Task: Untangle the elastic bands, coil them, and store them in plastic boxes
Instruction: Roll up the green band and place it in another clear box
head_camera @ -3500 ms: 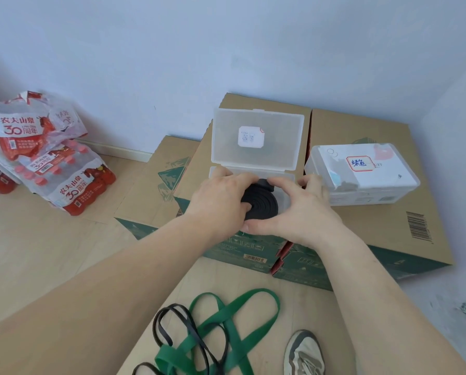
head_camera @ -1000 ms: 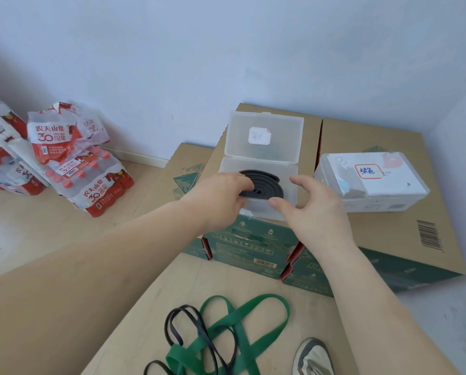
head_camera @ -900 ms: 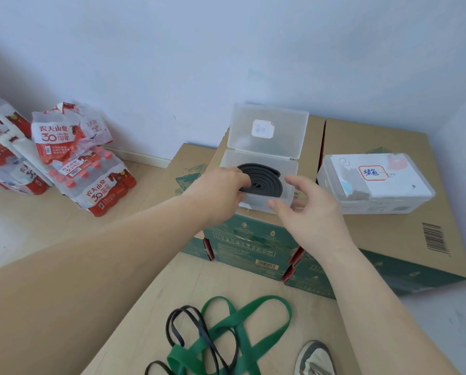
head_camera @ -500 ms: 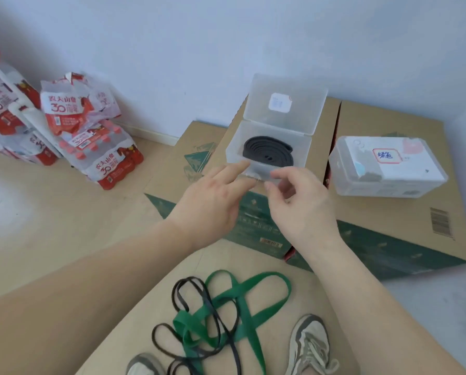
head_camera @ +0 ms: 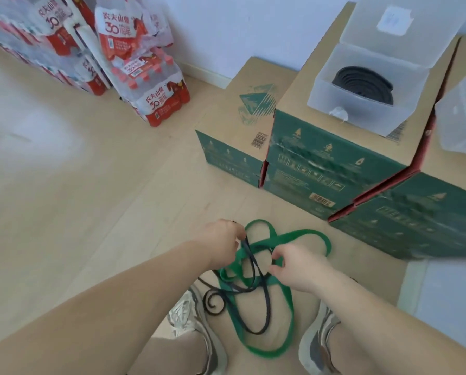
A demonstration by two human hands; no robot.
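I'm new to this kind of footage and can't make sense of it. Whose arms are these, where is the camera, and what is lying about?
No machine here: a person wears a camera on the head, looking down at their own arms. The left hand pinches a thin black band, tangled with a green band on the floor between the shoes. The right hand curls at the same tangle; which band it grips is unclear. On a carton stands an open box holding a coiled band. Water packs stand left.
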